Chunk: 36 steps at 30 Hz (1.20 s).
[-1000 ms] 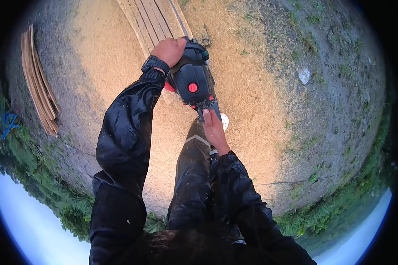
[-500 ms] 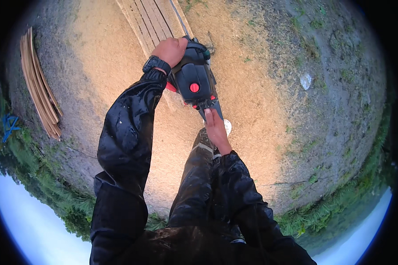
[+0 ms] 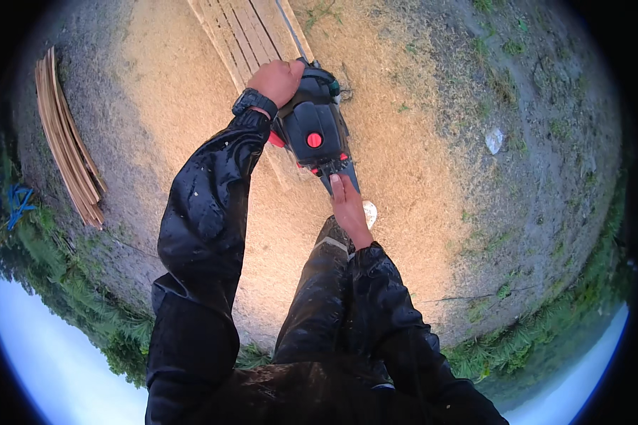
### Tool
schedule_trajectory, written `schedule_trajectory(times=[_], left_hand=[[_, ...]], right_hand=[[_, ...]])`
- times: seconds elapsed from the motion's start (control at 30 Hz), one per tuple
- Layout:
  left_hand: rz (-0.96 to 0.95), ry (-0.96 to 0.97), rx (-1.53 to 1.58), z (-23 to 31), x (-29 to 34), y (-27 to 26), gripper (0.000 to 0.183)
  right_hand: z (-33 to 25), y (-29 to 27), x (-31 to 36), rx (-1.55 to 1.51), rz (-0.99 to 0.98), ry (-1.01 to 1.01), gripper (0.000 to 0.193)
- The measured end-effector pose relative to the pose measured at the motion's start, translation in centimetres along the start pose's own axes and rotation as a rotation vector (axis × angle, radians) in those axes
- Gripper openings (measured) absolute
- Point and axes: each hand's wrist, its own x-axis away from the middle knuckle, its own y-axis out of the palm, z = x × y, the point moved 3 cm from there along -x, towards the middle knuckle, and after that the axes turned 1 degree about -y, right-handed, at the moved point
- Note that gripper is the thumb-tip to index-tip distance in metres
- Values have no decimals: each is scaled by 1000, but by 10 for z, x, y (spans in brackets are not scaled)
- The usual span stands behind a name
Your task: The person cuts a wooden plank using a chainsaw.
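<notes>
A black chainsaw with red knobs (image 3: pixel 315 120) is in both my hands, its bar pointing away from me along the timber. My left hand (image 3: pixel 278 82), with a dark watch at the wrist, is closed around the front handle. My right hand (image 3: pixel 347 204) grips the rear handle, closer to my legs. Beyond the saw lies a wide piece of timber (image 3: pixel 227 32) with several dark, straight cuts running lengthwise. The bar (image 3: pixel 291 27) lies along its right side; whether it sits within the wood I cannot tell.
Pale sawdust (image 3: pixel 404 205) covers the ground around the timber and my legs. A stack of thin sawn boards (image 3: pixel 69 145) lies at the left, with a blue object (image 3: pixel 19 205) beyond it. A whitish scrap (image 3: pixel 494 140) rests on the ground at right. Green plants edge the ground.
The whole view has shifted slightly, so things appear a little lower and to the right. Both hands keep the same hold on the chainsaw.
</notes>
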Motion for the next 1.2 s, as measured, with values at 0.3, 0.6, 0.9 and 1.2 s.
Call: schedule_trajectory(times=[0.3, 0.6, 0.9, 1.2], left_hand=[[23, 63, -56, -20, -33, -16, 27], [102, 124, -2, -33, -54, -25, 19], [65, 103, -41, -49, -77, -45, 22], [-6, 82, -83, -61, -90, -55, 30]], right_hand=[[-41, 5, -29, 18, 28, -38, 49], [-50, 11, -45, -37, 20, -33, 51], [-85, 16, -64, 7, 6, -36, 52], [-97, 23, -73, -28, 26, -31, 53]])
